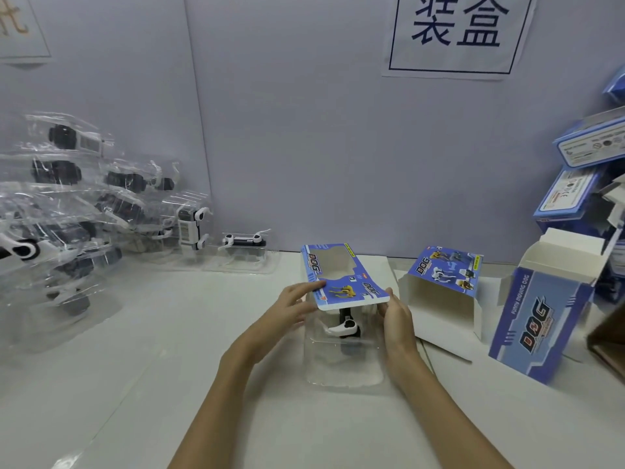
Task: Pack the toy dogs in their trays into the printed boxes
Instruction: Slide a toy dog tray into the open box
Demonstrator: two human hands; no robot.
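1. White tabletop [169,333] and a pale wall fill the view, with a sign [456,32] of two dark characters posted up high.
2. At centre lies a clear tray [345,363] holding a black and white dog [345,328]; its far end sits at or just inside the mouth of a blue box [341,282], though the overlap is hard to read through the plastic.
3. Left hand [294,306] pinches the box's near left corner, thumb on the printed face.
4. Right hand [397,313] grips the box's near right edge, fingers curled round it.
5. The step in hand, as I judge it, is sleeving the box over the tray, only just started: most of the tray is outside.
6. Next calls for keeping the mouth square and open while box and tray slide together, so the tray's rim does not catch on the card.
7. Just right lie an open box [443,292] on its side and another box [541,319] standing upright.
8. Finished boxes [581,170] stack at far right.
9. More trayed dogs [67,214] pile up at far left.
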